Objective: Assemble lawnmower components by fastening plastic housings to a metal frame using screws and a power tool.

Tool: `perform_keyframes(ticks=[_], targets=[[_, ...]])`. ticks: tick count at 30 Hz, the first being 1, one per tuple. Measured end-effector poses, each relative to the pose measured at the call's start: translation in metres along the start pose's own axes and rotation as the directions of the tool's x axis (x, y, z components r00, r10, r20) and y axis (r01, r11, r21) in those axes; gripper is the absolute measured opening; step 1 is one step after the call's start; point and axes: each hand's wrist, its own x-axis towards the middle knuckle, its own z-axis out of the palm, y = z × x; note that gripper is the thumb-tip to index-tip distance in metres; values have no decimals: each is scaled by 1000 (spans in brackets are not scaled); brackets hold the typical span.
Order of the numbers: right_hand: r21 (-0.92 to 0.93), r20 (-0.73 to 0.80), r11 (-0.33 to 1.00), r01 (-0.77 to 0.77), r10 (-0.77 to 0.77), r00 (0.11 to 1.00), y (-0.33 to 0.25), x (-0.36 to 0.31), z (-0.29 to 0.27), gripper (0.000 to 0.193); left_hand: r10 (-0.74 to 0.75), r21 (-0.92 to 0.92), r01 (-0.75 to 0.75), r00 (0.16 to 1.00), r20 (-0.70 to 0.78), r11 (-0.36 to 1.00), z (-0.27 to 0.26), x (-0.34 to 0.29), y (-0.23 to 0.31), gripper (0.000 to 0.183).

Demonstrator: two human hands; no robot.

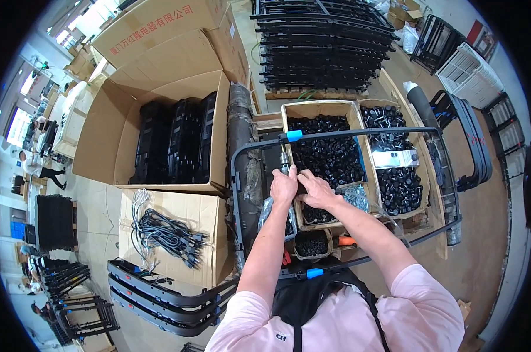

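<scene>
Near the middle of the head view, my two hands come together over the workbench. My left hand [284, 185] is closed around a power drill, whose metal chuck [285, 161] sticks out past my fingers, pointing away from me. My right hand [318, 190] is closed beside it, against the dark body of the same tool; my fingers hide most of that body. Around both arms lies a large black tubular frame [359, 134] with rounded corners. A blue clip [294, 135] sits on its far bar and another blue clip [315, 273] on its near bar.
Cardboard boxes of black plastic caps [327, 144] lie inside the frame, with a bag of screws [355, 198] and an orange-handled tool [346, 240]. At left are an open carton [104, 141] of black parts and bundled cables [174, 237]. Black frames [324, 53] are stacked behind.
</scene>
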Motion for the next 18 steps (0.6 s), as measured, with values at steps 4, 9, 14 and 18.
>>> perform_keyframes(ticks=[4, 9, 14, 18], targets=[[10, 4, 1000, 11, -11, 1000, 5, -4, 1, 58, 4, 1, -4, 1000, 6, 1000, 2, -6, 1, 75], [23, 7, 1000, 18, -19, 1000, 2, -8, 3, 56, 12, -5, -12, 999, -48, 1000, 3, -10, -4, 73], [23, -9, 999, 24, -24, 1000, 5, -14, 5, 56, 37, -45, -43, 993, -115, 998, 9, -16, -6, 69], [-9, -25, 999, 48, -48, 999, 5, -21, 6, 57, 82, -52, -92, 983, -166, 994, 14, -21, -12, 66]])
